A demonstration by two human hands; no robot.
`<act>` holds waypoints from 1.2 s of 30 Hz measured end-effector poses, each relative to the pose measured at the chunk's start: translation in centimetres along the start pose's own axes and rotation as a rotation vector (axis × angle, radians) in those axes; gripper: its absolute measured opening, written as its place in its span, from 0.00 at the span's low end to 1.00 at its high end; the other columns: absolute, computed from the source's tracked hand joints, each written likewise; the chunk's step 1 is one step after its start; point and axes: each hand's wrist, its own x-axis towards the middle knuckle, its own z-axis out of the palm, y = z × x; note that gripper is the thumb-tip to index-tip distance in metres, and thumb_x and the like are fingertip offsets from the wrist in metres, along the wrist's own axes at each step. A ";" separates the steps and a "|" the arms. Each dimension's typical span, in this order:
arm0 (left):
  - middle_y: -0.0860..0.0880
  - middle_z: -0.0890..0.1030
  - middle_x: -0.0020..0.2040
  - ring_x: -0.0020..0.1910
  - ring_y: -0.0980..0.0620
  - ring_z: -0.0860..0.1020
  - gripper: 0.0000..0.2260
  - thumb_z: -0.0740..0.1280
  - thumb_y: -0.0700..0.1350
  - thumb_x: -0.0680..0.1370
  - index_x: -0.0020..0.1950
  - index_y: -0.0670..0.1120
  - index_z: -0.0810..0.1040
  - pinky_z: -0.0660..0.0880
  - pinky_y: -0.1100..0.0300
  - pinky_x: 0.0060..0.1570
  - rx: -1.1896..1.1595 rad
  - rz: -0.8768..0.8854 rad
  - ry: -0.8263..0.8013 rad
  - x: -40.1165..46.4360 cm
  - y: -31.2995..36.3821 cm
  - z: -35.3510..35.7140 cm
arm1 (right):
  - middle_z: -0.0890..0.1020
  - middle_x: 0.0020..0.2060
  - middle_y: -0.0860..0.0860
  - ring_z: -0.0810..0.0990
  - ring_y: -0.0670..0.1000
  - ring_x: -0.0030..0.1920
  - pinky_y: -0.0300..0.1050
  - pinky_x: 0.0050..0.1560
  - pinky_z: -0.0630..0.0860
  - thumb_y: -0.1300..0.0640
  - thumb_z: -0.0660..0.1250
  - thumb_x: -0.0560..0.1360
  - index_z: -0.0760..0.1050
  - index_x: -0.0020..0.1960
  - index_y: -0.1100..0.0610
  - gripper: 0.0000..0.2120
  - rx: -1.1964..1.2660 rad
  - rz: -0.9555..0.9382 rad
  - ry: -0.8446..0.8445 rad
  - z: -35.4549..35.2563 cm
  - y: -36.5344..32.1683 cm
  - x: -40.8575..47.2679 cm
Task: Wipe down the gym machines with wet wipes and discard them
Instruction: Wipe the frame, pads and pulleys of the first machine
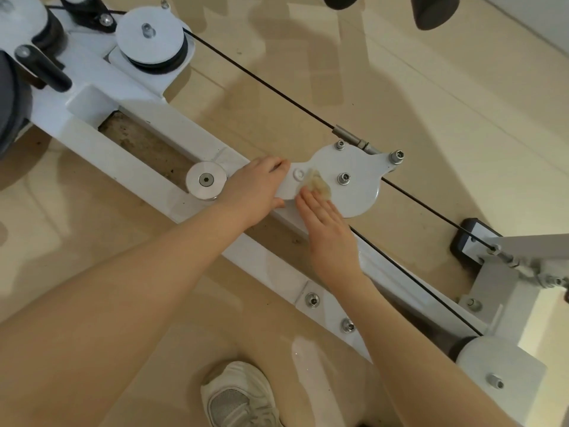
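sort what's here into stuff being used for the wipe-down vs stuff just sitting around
In use:
- wipe, under the right hand
- white plate being wiped
- left hand, gripping the frame

Just there:
- cable
- pulley
- black handle
- shoe
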 end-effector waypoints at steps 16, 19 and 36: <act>0.47 0.57 0.74 0.72 0.48 0.57 0.32 0.64 0.49 0.78 0.76 0.44 0.50 0.62 0.57 0.64 0.030 -0.016 -0.008 0.1 0.4 -0.4 | 0.74 0.65 0.58 0.74 0.61 0.64 0.53 0.65 0.65 0.72 0.58 0.71 0.72 0.66 0.62 0.24 -0.109 -0.118 -0.162 -5.3 8.8 6.0; 0.47 0.56 0.74 0.72 0.49 0.56 0.32 0.63 0.49 0.79 0.76 0.43 0.50 0.61 0.58 0.64 0.036 -0.023 -0.002 0.1 0.6 -0.1 | 0.78 0.59 0.61 0.77 0.64 0.58 0.59 0.61 0.68 0.71 0.58 0.71 0.76 0.61 0.65 0.21 -0.117 0.020 -0.020 -5.9 11.7 3.3; 0.47 0.57 0.74 0.72 0.49 0.56 0.32 0.64 0.48 0.78 0.76 0.44 0.51 0.61 0.57 0.64 -0.026 -0.044 -0.013 0.1 0.4 -0.2 | 0.73 0.65 0.61 0.72 0.61 0.66 0.53 0.70 0.61 0.75 0.51 0.67 0.71 0.66 0.67 0.28 -0.014 0.125 0.179 -0.3 3.9 -4.5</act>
